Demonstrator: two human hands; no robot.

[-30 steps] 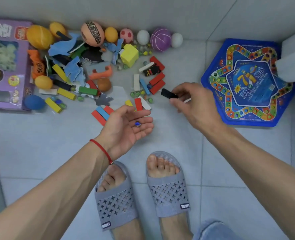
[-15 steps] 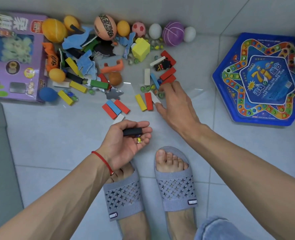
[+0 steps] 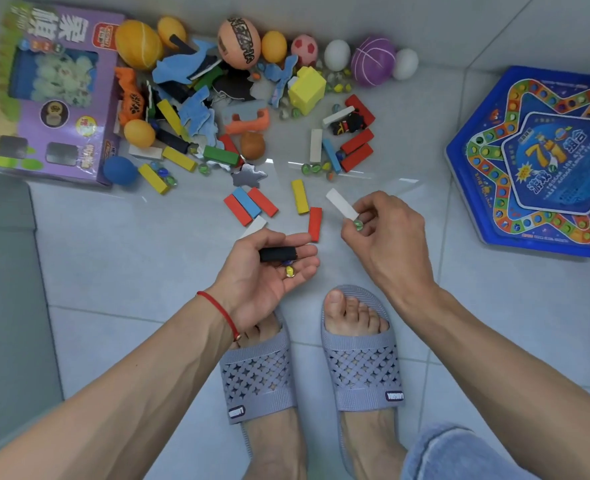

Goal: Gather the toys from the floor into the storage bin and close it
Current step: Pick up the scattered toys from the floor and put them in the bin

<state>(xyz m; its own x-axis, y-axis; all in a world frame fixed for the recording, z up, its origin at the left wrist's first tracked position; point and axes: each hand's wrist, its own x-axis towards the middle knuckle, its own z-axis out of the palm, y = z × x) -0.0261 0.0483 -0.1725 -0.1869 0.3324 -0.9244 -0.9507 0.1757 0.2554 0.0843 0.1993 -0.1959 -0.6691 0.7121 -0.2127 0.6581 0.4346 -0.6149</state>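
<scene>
My left hand (image 3: 269,268) is palm up above the floor and grips a black block (image 3: 278,253); two marbles (image 3: 288,269) lie on its fingers. To its right, my right hand (image 3: 380,233) pinches a white block (image 3: 342,203) and a green marble (image 3: 357,223). Between the hands lies a red block (image 3: 315,223), with a yellow block (image 3: 299,201) beyond it. Red and blue blocks (image 3: 250,205) lie side by side to the left. Many more blocks, marbles, foam pieces and balls (image 3: 238,41) are scattered along the wall.
A purple toy box (image 3: 49,98) lies at the far left. A blue hexagonal game box (image 3: 542,161) sits at the right. My feet in grey slippers (image 3: 362,355) stand just below the hands. A grey surface (image 3: 2,271) borders the left edge.
My right hand has lifted from the floor with a white block and a green marble. My left hand still holds the black block, its fingers a little more spread.
</scene>
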